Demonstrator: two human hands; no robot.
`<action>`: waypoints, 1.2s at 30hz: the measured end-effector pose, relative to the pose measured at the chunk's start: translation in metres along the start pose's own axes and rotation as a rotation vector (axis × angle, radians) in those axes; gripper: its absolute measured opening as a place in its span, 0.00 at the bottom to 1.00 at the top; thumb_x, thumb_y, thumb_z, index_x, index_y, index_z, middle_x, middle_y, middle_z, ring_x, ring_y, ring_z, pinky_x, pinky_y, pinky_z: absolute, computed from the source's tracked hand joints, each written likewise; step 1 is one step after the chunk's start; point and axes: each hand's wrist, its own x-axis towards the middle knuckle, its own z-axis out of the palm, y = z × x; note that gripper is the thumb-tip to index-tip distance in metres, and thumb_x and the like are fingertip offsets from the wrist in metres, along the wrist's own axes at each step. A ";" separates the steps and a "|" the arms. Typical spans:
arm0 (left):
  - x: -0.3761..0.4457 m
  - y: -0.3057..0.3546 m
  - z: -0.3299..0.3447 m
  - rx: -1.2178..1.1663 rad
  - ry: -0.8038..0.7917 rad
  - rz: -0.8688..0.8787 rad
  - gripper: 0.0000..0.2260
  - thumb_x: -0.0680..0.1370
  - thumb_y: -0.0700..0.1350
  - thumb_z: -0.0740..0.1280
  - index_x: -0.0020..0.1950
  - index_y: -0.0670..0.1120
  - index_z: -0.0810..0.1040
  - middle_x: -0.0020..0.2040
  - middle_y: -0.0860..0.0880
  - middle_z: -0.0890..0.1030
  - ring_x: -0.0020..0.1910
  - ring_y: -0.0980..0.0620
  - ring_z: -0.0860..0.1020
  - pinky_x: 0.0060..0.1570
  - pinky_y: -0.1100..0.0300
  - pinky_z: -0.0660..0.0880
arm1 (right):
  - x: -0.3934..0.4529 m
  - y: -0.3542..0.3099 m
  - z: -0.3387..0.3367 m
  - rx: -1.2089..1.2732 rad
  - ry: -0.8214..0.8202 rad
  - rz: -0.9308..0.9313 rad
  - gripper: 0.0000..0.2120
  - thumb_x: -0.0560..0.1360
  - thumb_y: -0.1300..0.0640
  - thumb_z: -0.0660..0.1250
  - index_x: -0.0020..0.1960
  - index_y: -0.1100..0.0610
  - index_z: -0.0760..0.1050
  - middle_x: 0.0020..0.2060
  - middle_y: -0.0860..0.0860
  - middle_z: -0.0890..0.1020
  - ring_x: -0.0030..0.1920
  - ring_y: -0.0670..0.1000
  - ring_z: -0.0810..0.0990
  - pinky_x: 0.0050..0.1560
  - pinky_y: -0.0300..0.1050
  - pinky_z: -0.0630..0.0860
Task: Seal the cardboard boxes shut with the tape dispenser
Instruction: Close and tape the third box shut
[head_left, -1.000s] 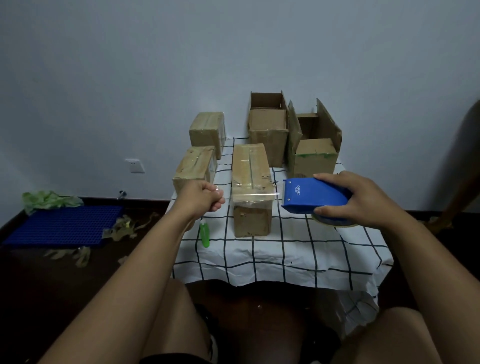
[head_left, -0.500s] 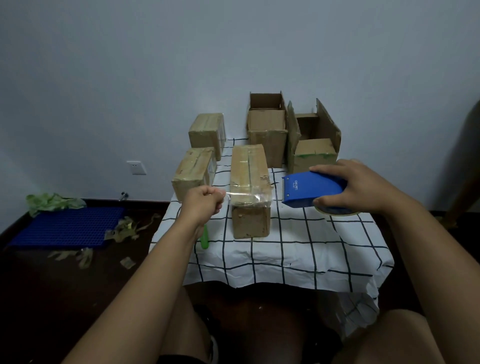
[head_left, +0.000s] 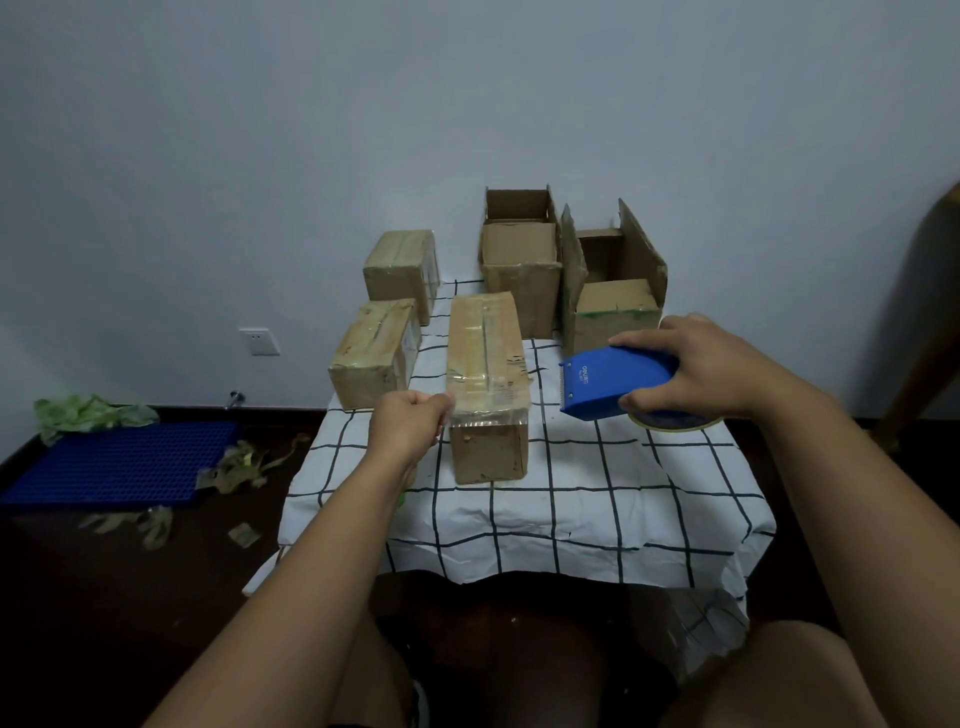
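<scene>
Head view, from the left: a blue mat (head_left: 119, 462) lies on the dark floor with tape scraps (head_left: 239, 465) beside it. On the checked cloth (head_left: 571, 519), two sealed boxes (head_left: 374, 358) stand along the left edge, one behind the other. The left arm reaches forward from the lower left, its wrist straight. The left hand (head_left: 408, 428) is curled into a fist, thumb and fingers pinching the end of a clear tape strip (head_left: 485, 413) at the left side of the long box (head_left: 485, 384). The strip lies across that box's near top edge. The long box stands in the middle of the cloth, its short end facing the camera. Behind it and to the right are two open boxes (head_left: 613, 291) with flaps up. The right arm comes in from the lower right. The right hand (head_left: 696, 366) grips the blue dispenser (head_left: 615, 384) from above, fingers over its top and thumb beneath, holding it above the cloth just right of the long box, toothed edge facing left.
</scene>
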 end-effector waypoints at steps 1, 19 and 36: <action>0.000 -0.001 0.001 -0.001 0.004 -0.003 0.11 0.75 0.46 0.72 0.35 0.43 0.78 0.30 0.47 0.77 0.29 0.51 0.72 0.39 0.57 0.73 | 0.000 0.000 0.001 -0.002 -0.005 0.006 0.39 0.62 0.27 0.63 0.72 0.37 0.70 0.49 0.46 0.71 0.54 0.50 0.68 0.54 0.53 0.73; 0.007 -0.012 0.007 0.051 0.037 -0.049 0.09 0.76 0.50 0.70 0.44 0.46 0.75 0.41 0.47 0.78 0.40 0.47 0.76 0.43 0.55 0.73 | 0.004 -0.002 0.009 0.014 -0.028 -0.007 0.38 0.62 0.28 0.64 0.71 0.39 0.71 0.52 0.48 0.74 0.55 0.51 0.70 0.55 0.53 0.74; -0.040 -0.015 0.055 0.868 0.043 0.988 0.13 0.70 0.39 0.68 0.55 0.43 0.79 0.50 0.47 0.80 0.48 0.45 0.77 0.48 0.52 0.73 | -0.003 -0.004 0.008 0.005 -0.049 -0.003 0.41 0.60 0.26 0.60 0.72 0.36 0.68 0.48 0.47 0.71 0.53 0.50 0.67 0.49 0.48 0.69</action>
